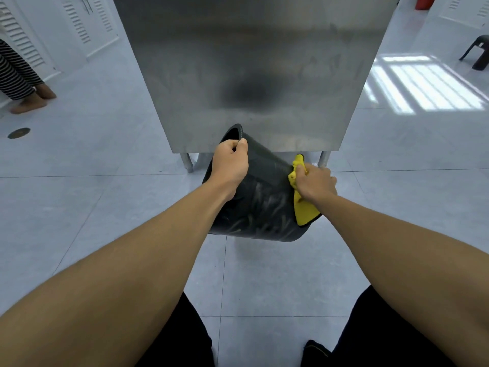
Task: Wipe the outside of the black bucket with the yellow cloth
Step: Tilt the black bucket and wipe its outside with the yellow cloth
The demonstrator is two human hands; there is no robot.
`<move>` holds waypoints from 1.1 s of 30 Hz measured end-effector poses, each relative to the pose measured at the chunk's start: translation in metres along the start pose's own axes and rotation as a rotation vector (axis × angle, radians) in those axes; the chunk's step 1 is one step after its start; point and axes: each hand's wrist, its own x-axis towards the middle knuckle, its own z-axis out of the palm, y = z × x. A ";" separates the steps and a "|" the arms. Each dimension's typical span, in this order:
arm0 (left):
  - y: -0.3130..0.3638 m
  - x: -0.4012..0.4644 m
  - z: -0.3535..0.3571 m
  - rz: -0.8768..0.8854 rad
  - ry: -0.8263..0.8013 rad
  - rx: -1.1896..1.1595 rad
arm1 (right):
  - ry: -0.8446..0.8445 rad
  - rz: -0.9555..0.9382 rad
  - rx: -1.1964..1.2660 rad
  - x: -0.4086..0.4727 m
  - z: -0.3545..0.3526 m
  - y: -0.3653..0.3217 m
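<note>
Head view: we face a steel table [251, 75], and below its near edge the black bucket [254, 205] hangs tilted over the floor, mouth turned away from us. Our left hand [230, 165] is clamped on its rim. Our right hand [316, 184] bunches the yellow cloth [304, 210] against the bucket's right wall. If we press too hard, the one-handed rim hold may slip, and the bucket would twist or drop.

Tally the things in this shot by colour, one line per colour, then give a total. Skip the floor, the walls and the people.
Black: 2, the black bucket and the black stool
Yellow: 1, the yellow cloth
Steel grey: 1, the metal table
Red: 1, a red object cut off at the top edge
Total: 5
</note>
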 end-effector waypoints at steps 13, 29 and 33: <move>-0.003 0.002 0.002 -0.102 0.017 -0.111 | 0.021 -0.073 0.069 -0.001 0.004 -0.009; -0.048 0.008 0.014 -0.165 -0.047 0.017 | -0.097 -0.289 0.121 -0.034 0.029 -0.047; -0.063 0.003 0.022 -0.180 -0.040 0.046 | -0.101 -0.326 0.131 -0.043 0.038 -0.046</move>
